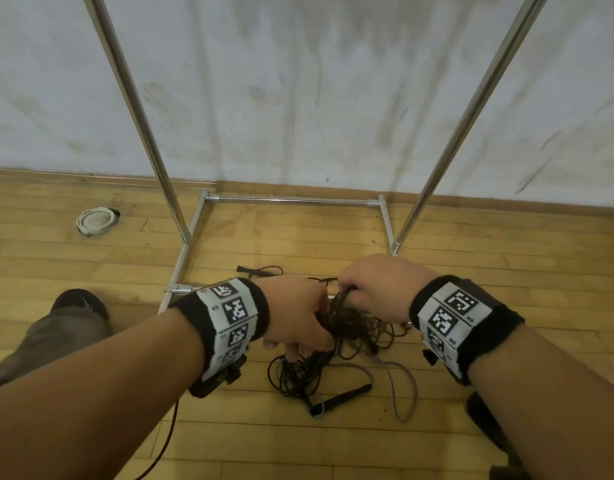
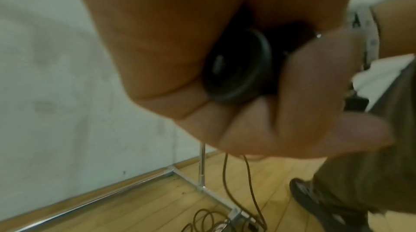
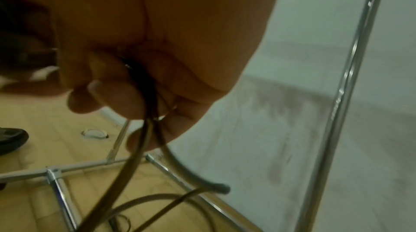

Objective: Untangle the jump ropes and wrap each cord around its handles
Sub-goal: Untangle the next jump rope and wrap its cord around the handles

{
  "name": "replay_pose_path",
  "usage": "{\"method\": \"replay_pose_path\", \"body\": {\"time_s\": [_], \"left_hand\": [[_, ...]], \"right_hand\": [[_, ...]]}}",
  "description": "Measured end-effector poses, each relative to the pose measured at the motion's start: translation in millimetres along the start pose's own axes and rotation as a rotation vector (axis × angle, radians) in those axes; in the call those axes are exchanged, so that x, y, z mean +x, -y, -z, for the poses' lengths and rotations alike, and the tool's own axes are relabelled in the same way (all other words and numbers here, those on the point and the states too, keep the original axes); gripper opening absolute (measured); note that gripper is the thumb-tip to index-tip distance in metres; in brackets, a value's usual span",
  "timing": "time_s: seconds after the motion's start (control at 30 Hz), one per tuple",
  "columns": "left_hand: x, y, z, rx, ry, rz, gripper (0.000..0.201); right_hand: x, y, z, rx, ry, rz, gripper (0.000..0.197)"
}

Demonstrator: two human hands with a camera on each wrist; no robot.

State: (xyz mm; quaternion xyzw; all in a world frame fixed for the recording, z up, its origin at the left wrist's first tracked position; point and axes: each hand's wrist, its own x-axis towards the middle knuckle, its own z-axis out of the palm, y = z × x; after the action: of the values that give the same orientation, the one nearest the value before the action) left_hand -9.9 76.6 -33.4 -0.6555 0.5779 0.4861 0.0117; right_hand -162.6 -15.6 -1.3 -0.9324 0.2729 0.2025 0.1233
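Observation:
A tangle of thin dark jump rope cords [image 1: 354, 327] hangs between my two hands above the wooden floor. My left hand [image 1: 298, 320] grips a black handle, whose round end cap [image 2: 238, 68] shows between palm and curled fingers. My right hand [image 1: 371, 289] pinches several cord strands [image 3: 144, 83] that trail down from its fingertips. More dark loops [image 1: 288, 372], a black handle [image 1: 343, 396] and a grey cord [image 1: 402, 386] lie on the floor below. Another black handle [image 1: 244, 269] lies farther back.
A chrome rack frame [image 1: 291, 200] stands on the floor before a white sheeted wall, with two slanted uprights [image 1: 139, 109] [image 1: 468, 112]. A round white floor fitting [image 1: 95, 221] sits at left. My shoes [image 1: 78, 303] [image 1: 489, 424] flank the pile.

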Motion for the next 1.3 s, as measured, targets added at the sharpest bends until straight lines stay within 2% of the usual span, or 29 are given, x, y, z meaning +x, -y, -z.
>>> {"method": "replay_pose_path", "body": {"time_s": [0.13, 0.2, 0.27, 0.3, 0.37, 0.47, 0.57, 0.77, 0.87, 0.93, 1.03, 1.13, 1.2, 1.27, 1.3], "left_hand": [[9, 7, 2, 0.014, -0.197, 0.126, 0.018], [11, 16, 14, -0.116, -0.381, 0.133, 0.016], [9, 24, 28, -0.377, -0.501, 0.036, 0.012], [8, 28, 33, -0.532, -0.503, -0.031, 0.013], [3, 34, 40, -0.803, -0.422, -0.148, 0.020], [-4, 37, 44, -0.977, -0.293, -0.289, 0.036], [-7, 34, 43, -0.960, -0.268, -0.373, 0.037], [-8, 31, 38, -0.872, -0.280, -0.375, 0.043], [-10, 27, 37, -0.861, -0.294, -0.395, 0.047], [-13, 24, 35, -0.846, -0.257, -0.440, 0.045], [-19, 14, 27, -0.692, -0.036, -0.439, 0.034], [-17, 2, 9, -0.303, 0.154, -0.210, 0.022], [-11, -5, -5, 0.049, 0.132, -0.087, 0.023], [-4, -8, -13, 0.343, 0.015, -0.013, 0.026], [1, -7, -15, 0.421, -0.050, 0.014, 0.026]], "right_hand": [[-3, 15, 5, -0.043, -0.140, 0.035, 0.023], [-7, 21, 6, 0.082, -0.213, 0.034, 0.023], [-8, 23, 6, 0.265, -0.261, 0.043, 0.020], [-8, 24, 7, 0.353, -0.271, 0.048, 0.019], [-8, 22, 8, 0.490, -0.280, 0.061, 0.018], [-8, 15, 8, 0.589, -0.266, 0.085, 0.018], [-11, 10, 7, 0.603, -0.226, 0.092, 0.019], [-15, -3, 10, 0.511, -0.290, 0.037, 0.017], [-14, -4, 7, 0.522, -0.256, 0.048, 0.019], [-12, -3, 3, 0.513, -0.242, 0.056, 0.021], [-10, -4, -1, 0.408, -0.152, 0.062, 0.017], [-4, -2, -7, 0.127, 0.013, 0.020, 0.011], [-1, 1, -8, 0.023, 0.024, -0.011, 0.012], [0, 7, -2, -0.046, -0.055, -0.009, 0.016], [-1, 10, 1, -0.064, -0.112, -0.005, 0.017]]}}
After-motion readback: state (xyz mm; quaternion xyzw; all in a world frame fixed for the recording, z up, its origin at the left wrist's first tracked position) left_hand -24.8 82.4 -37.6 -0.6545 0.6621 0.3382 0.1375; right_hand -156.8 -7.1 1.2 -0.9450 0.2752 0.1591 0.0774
